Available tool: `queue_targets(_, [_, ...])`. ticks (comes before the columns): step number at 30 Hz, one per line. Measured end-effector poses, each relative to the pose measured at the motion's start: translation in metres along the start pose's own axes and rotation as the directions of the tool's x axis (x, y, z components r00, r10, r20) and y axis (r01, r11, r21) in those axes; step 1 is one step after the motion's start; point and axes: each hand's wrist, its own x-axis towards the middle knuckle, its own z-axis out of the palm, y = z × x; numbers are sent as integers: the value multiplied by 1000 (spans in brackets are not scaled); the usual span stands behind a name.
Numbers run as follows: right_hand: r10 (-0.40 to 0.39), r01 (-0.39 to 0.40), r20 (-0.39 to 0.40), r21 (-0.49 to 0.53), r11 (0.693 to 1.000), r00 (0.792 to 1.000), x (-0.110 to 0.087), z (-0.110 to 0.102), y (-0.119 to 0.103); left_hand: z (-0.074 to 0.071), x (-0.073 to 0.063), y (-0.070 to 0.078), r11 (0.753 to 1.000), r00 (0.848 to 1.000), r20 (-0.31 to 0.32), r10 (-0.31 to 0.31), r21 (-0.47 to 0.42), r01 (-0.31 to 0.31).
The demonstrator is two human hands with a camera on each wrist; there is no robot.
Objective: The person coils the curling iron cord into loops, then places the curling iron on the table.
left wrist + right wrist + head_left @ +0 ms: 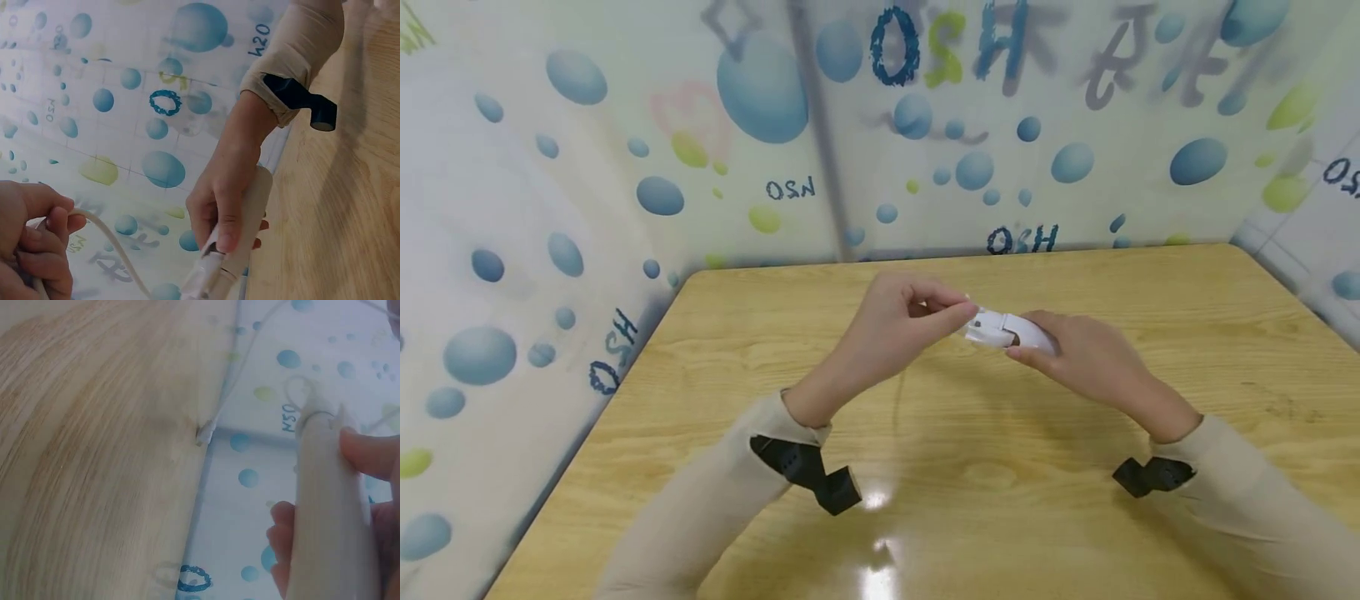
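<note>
My right hand [1090, 354] grips a long, rounded white device [1032, 333] above the table, its thumb along one side. A thin white cord [115, 244] runs from the device's narrower end towards my left hand [895, 321]. In the left wrist view, the left fingers are curled and pinch this cord. The right wrist view shows the white device [334, 506] upright in the right hand, with a cord loop at its tip. A small white plug-like end [205, 433] hangs on a cord there. What kind of device it is I cannot tell.
A wooden table [820, 350] lies beneath both hands. Behind it and to the left stand pale walls [880, 158] printed with blue and green bubbles and lettering. Each beige sleeve carries a black wrist camera [805, 467].
</note>
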Motion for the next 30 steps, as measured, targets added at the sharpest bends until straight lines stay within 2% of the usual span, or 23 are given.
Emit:
queue_targets(4, [64,-61,-14,143,988,998,-4,-7,8,-4,-16,-7,999,1000,8,-13,-34,13])
queue_targets(9, [100,-78,-51,326,942,994,-11,-17,13,-5,-35,-18,994,997,39,-69,-81,72])
queue_targets(11, [107,-76,-66,359,930,992,-14,-20,14,-2,-41,-24,991,995,57,-85,-95,90])
queue_targets(17, [113,-63,-114,371,927,987,-22,-26,5,4,-51,-38,986,991,84,-105,-120,115])
queue_targets(22, [87,-11,-162,420,907,983,-29,-31,-2,-1,-54,-52,993,994,95,-60,-100,70])
queue_targets(26, [44,50,-186,473,879,982,-31,-36,-5,-8,-54,-70,997,990,141,-3,-78,14])
queue_targets(30, [-14,128,-210,541,831,978,-35,-40,-5,-13,-49,-82,989,984,176,7,-150,20])
